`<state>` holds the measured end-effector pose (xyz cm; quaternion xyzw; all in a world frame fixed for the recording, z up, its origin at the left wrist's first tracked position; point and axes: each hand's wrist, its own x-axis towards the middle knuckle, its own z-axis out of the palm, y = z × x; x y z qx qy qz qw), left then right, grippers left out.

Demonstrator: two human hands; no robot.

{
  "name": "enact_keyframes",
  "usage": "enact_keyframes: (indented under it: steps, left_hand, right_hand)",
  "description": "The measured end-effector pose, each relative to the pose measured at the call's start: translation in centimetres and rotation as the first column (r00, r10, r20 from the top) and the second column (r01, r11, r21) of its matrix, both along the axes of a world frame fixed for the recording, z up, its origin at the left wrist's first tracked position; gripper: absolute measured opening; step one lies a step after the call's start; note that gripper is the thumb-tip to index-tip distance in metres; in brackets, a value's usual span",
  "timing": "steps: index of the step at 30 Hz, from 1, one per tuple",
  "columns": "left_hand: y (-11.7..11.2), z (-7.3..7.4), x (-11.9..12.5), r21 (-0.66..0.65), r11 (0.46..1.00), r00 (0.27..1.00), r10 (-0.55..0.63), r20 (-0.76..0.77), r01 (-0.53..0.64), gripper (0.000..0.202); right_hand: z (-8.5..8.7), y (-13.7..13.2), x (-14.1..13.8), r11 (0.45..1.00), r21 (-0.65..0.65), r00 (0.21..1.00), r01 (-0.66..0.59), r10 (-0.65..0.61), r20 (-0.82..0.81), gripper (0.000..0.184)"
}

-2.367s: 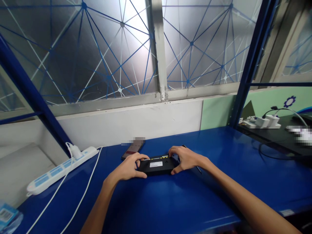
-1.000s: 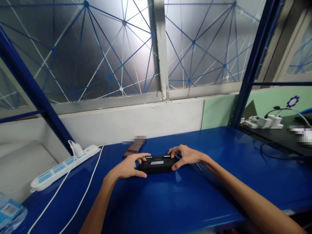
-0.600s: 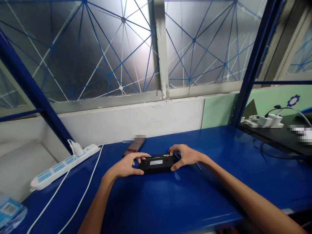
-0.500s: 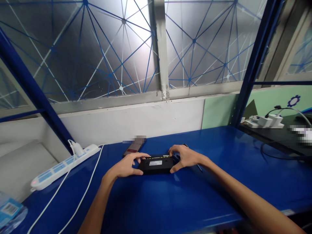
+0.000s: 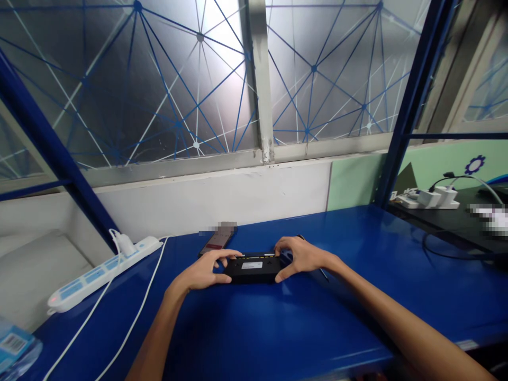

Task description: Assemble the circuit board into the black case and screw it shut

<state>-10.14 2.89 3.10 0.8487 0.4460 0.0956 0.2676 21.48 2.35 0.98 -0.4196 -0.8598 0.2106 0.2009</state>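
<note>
A black rectangular box (image 5: 256,272) with a white label and a row of yellow marks along its far edge is on the blue table. My left hand (image 5: 208,270) grips its left end, thumb at the near side and fingers at the far side. At the right end, my right hand (image 5: 299,257) holds it the same way, thumb and fingertips pressed on its edges. Partly hidden under that hand lies a thin, dark, pen-like object (image 5: 324,274). Just behind my left hand rests a phone (image 5: 219,238) with a lit screen.
On the left a white power strip (image 5: 99,275) with a plug and white cables lies on the blue table (image 5: 254,333). A clear plastic package (image 5: 18,341) sits at the lower left. Another power strip (image 5: 431,200) stands on a black surface at right. Blue frame posts (image 5: 408,100) flank the table.
Both hands keep their grip on the black box, which has barely moved. The whole view has shifted very slightly.
</note>
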Motion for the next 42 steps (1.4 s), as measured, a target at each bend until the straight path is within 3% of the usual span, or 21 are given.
enact_keyframes:
  steps: [34,42]
  left_hand:
    - [-0.03,0.24,0.09,0.024,1.000,0.999,0.014,0.034,-0.014,0.057]
    - [-0.36,0.98,0.26,0.028,0.999,1.000,0.019,0.005,-0.019,0.055]
  right_hand:
    - [-0.04,-0.21,-0.08,0.998,0.063,1.000,-0.021,0.022,-0.018,0.062]
    - [0.19,-0.23,-0.16,0.997,0.072,0.999,-0.025,0.027,-0.027,0.061]
